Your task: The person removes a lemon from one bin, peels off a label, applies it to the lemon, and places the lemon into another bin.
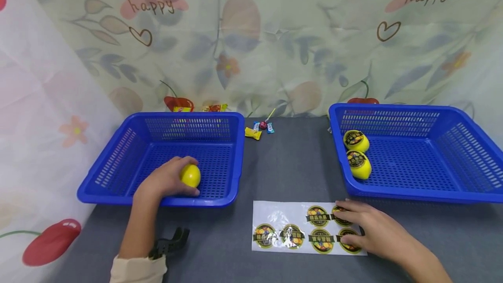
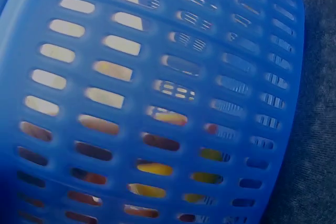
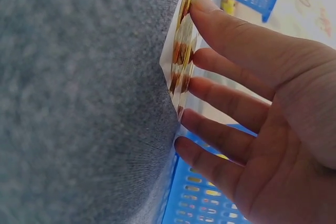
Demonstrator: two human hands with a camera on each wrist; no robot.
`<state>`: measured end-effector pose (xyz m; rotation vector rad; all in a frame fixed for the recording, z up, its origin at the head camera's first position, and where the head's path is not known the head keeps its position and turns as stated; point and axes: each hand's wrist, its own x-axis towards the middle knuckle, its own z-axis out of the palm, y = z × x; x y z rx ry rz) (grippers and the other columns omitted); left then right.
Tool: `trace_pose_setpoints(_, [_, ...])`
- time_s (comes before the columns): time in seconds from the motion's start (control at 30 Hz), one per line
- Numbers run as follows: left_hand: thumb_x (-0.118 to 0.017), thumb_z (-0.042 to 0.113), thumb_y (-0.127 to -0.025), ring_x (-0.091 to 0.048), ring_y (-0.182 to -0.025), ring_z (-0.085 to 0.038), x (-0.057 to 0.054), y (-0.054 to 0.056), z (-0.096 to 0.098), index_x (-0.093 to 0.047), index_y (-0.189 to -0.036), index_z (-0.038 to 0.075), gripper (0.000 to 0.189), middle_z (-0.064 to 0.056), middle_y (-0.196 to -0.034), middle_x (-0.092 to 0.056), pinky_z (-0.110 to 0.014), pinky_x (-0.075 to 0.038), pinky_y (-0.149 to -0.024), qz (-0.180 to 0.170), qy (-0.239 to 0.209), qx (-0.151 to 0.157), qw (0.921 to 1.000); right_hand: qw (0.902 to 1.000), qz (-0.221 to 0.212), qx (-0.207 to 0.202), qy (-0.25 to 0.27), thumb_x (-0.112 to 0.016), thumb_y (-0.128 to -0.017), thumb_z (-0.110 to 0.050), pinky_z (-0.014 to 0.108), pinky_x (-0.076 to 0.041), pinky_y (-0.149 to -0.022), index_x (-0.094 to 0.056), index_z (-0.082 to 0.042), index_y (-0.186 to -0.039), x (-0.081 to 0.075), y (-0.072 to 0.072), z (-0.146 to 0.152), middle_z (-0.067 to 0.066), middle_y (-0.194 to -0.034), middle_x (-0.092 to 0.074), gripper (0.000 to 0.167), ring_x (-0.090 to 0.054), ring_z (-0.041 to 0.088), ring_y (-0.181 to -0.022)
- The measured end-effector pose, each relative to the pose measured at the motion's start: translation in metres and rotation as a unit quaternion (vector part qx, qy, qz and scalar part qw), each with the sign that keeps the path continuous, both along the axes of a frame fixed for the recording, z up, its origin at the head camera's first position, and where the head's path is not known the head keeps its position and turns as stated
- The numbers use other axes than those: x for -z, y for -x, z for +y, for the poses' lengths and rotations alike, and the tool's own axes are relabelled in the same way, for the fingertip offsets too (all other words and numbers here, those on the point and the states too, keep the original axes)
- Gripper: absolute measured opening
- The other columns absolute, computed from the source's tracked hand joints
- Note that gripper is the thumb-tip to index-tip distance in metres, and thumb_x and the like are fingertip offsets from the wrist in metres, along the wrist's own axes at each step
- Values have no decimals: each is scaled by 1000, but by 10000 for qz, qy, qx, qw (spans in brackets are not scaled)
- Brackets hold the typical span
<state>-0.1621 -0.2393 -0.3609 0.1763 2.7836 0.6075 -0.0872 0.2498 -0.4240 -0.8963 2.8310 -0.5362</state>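
Note:
In the left blue basket, my left hand (image 1: 168, 177) grips a plain yellow lemon (image 1: 191, 175), thumb below it and fingers over its far side. The left wrist view catches the lemon (image 2: 149, 190) only in slices through the slotted basket wall. My right hand (image 1: 375, 230) rests its fingertips on the right end of a white sticker sheet (image 1: 277, 213) that lies on the dark table. Round black-and-gold fruit stickers (image 1: 321, 240) fill part of that sheet. In the right wrist view, the fingers (image 3: 231, 100) are spread and lightly bent, with the thumb touching a sticker.
The left basket (image 1: 240, 160) and a matching right basket (image 1: 346, 182) stand apart on the table. Two stickered lemons (image 1: 358, 164) lie along the right basket's left wall. Small wrapped candies (image 1: 253, 133) and a lollipop (image 1: 263, 124) are at the back, near the patterned curtain (image 1: 275, 56).

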Motion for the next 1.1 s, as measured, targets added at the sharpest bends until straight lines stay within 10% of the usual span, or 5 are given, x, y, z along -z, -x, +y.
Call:
trace_pose_setpoints(0.4, [-87,47,-75,-56,-101,-31,-4,-6,9,-55,-136,17,75,-14,-127,-55,-52,-52,-83,1193,-528,108,9914,10000,1,73,54,-83,-83,-35,55,-49,-95,-70,-9,-127,2,-2,-1,13,-138,-58,53,-54,38,-126])
trace_pose_setpoints(0.77, [-90,48,-71,-56,-98,-19,-17,-14,39,-58,-131,21,73,0,-120,-54,-38,-57,-80,2542,-1438,378,9556,9997,125,45,198,-81,-84,-35,57,-47,-96,-69,-8,-128,7,-5,2,13,-140,-56,53,-51,39,-128])
trace_pose_setpoints(1.1, [-91,46,-70,-56,-101,-16,-26,-16,82,-59,-129,24,71,3,-124,-54,-36,-57,-81,2831,-1732,920,9388,9998,105,59,175,-80,-85,-37,57,-47,-96,-69,-10,-129,7,-5,2,13,-142,-55,53,-50,40,-129])
